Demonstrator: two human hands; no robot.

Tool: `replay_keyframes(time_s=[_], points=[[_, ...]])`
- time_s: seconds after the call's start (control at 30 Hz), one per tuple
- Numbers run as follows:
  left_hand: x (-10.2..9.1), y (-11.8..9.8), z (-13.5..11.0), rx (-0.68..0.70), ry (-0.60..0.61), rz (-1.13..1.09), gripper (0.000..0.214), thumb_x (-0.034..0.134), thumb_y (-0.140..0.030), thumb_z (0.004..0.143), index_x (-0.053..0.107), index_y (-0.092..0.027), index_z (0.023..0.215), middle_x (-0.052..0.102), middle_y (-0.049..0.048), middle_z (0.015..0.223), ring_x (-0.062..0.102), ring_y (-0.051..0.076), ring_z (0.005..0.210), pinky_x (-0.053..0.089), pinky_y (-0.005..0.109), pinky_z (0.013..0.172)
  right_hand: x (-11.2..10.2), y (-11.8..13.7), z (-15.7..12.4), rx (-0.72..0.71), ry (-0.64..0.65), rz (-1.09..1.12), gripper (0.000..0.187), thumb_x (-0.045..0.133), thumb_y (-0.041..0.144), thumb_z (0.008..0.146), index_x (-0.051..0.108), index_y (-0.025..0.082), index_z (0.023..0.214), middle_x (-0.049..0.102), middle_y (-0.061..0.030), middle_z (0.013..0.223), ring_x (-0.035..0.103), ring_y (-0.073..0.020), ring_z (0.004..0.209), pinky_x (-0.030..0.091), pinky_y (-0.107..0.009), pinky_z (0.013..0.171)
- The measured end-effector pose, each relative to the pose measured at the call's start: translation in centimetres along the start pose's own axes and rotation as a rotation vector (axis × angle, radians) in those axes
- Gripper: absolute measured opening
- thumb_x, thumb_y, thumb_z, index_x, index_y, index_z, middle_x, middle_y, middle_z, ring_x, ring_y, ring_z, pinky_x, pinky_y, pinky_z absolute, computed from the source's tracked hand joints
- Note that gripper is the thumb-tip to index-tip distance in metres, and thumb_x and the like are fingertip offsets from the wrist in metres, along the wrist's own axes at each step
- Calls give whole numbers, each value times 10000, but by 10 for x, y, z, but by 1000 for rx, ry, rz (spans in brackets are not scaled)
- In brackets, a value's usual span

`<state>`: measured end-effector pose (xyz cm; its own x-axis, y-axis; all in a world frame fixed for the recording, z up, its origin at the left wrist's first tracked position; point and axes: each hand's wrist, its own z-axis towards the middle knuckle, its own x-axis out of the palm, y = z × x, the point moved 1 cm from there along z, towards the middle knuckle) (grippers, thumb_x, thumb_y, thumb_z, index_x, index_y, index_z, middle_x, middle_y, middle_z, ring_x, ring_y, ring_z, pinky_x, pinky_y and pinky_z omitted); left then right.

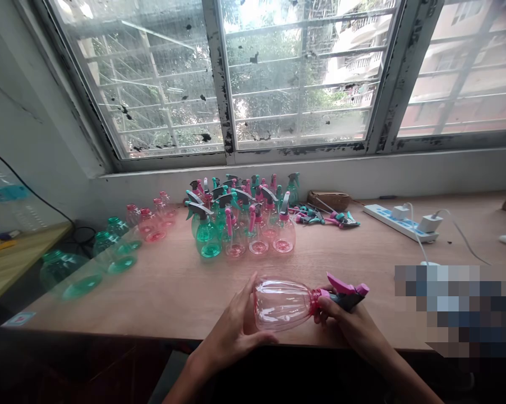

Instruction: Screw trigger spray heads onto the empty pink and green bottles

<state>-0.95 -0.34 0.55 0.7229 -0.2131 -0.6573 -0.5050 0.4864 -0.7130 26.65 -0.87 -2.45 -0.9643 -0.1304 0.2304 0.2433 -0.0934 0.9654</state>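
A clear pink spray bottle [282,304] lies sideways in the air just above the table's front edge, its base to the left. Around that base my left hand [238,324] is wrapped, thumb below and fingers above. My right hand [341,315] grips the bottle's neck, where a pink and dark grey trigger sprayer head [346,292] sits on it. Beyond my hands stands a cluster of green and pink spray bottles with sprayer heads on, among them a green one [208,238] and a pink one [284,233] in front.
Several bottles without sprayer heads stand at the left, such as a green one [65,272] and a pink one [150,224]. Loose sprayer heads [320,217] lie in a pile by a brown box [329,200]. A power strip [400,223] with plugs lies at the right.
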Motion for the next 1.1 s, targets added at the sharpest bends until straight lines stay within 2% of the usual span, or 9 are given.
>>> replay_keyframes(time_s=[0.1,0.23,0.4,0.5,0.67,0.77,0.83,0.93,1.1], points=[[2,1,0,4,-15,6,1119,849,-398,792,108,-316,1627,323,133,1654,349,381,1494,312,557,1218,1,1,-1,-3,-11,57,322,777,498,852,713,188,914,725,-41,697,646,-197,616,500,-303,557],[4,4,0,82,-27,-13,939,670,-288,957,10,-389,1617,264,86,1683,317,321,1521,302,532,1226,2,2,-1,-4,4,87,315,785,488,849,718,182,878,724,-43,709,645,-190,607,502,-304,559],[0,1,1,75,2,-35,1176,833,-360,821,-29,-356,1621,318,123,1657,324,353,1512,291,541,1232,0,1,0,1,51,5,334,761,498,869,737,167,836,719,-52,671,632,-187,611,491,-302,577],[-1,-1,1,67,-9,-18,1064,799,-387,851,69,-350,1625,276,113,1676,279,351,1532,261,541,1246,-1,1,0,-1,43,-2,329,760,496,869,739,169,848,730,-57,686,637,-190,612,496,-304,578],[3,2,0,87,-38,-17,986,714,-340,931,2,-427,1607,232,63,1695,284,306,1536,285,514,1240,1,3,-1,-3,12,46,306,776,480,857,727,179,875,741,-62,737,646,-198,625,500,-308,570],[2,2,0,59,-44,12,1169,836,-417,806,-3,-381,1618,323,101,1659,331,357,1509,300,543,1227,1,3,-1,3,17,18,334,771,507,851,738,174,854,726,-59,696,633,-197,617,486,-304,571],[1,0,1,29,-50,53,1182,859,-461,763,65,-329,1629,362,133,1636,331,395,1501,293,569,1224,1,2,0,10,26,-9,350,768,521,846,746,172,839,716,-55,664,623,-193,607,477,-301,575],[0,-1,2,21,-51,102,1092,834,-480,785,156,-316,1624,356,141,1638,332,403,1498,281,579,1225,1,2,0,14,22,-32,367,760,540,845,749,174,823,716,-58,663,620,-190,605,473,-297,578],[3,3,1,72,-87,73,962,729,-393,911,65,-435,1606,330,58,1657,352,328,1499,332,529,1212,2,4,0,13,10,-44,387,761,554,839,748,168,812,725,-71,680,635,-194,614,471,-287,566]])
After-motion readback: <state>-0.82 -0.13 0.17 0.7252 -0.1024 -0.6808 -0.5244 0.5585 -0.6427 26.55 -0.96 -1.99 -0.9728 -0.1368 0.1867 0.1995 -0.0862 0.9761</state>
